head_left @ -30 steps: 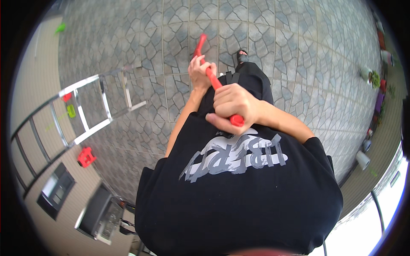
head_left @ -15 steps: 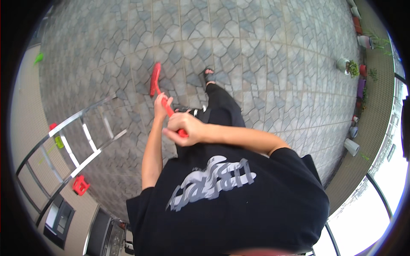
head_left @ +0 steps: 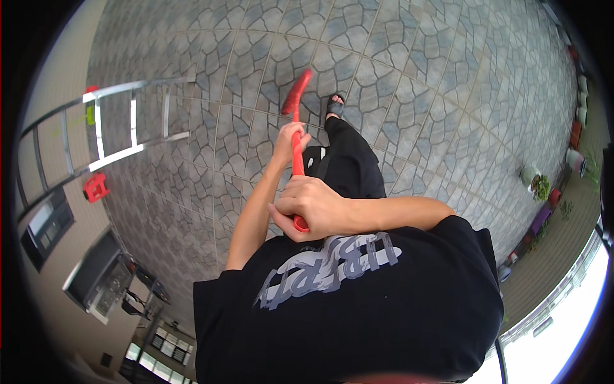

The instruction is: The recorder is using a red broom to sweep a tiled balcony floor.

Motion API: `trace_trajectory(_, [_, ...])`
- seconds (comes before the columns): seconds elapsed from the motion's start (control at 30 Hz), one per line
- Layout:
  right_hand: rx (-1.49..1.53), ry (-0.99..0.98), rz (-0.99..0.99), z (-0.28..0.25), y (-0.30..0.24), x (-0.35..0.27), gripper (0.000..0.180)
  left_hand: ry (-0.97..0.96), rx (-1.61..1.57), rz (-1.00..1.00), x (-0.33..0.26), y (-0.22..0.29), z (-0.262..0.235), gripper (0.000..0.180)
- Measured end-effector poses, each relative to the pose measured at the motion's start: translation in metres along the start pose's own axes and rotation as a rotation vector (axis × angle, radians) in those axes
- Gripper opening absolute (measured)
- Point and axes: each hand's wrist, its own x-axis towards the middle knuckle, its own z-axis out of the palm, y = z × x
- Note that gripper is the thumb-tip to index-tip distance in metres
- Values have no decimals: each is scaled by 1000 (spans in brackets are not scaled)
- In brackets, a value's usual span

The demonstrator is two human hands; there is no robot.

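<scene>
A red broom (head_left: pixel 297 157) runs out from my body, its handle foreshortened. Its long red head (head_left: pixel 295 96) lies over the patterned floor, ahead and slightly left of my sandalled foot. My left hand (head_left: pixel 289 142) is wrapped round the handle low down, nearer the head. Higher up, close to my chest, my right hand (head_left: pixel 313 203) closes over the top part, with the round handle end showing below its fingers. My right forearm crosses in front of my black shirt.
At the left a metal ladder (head_left: pixel 121 153) leans against a wall, with a red plastic stool (head_left: pixel 96 187) beside it. Potted plants (head_left: pixel 536 182) line the right side along a low wall. Grey stone-patterned paving (head_left: pixel 224 70) surrounds my feet.
The broom's head has swung from left toward the middle, and both hands have shifted right with it. My view has turned, so the ladder sits higher and the plants lower.
</scene>
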Motion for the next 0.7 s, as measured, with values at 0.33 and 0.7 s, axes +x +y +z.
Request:
trace_trajectory(0.33, [-55, -170, -4, 23, -58, -79, 33, 156, 39, -28, -109, 38, 50, 23])
trace_trajectory(0.7, [134, -226, -334, 8, -23, -111, 35, 411, 75, -25, -104, 46, 45, 26])
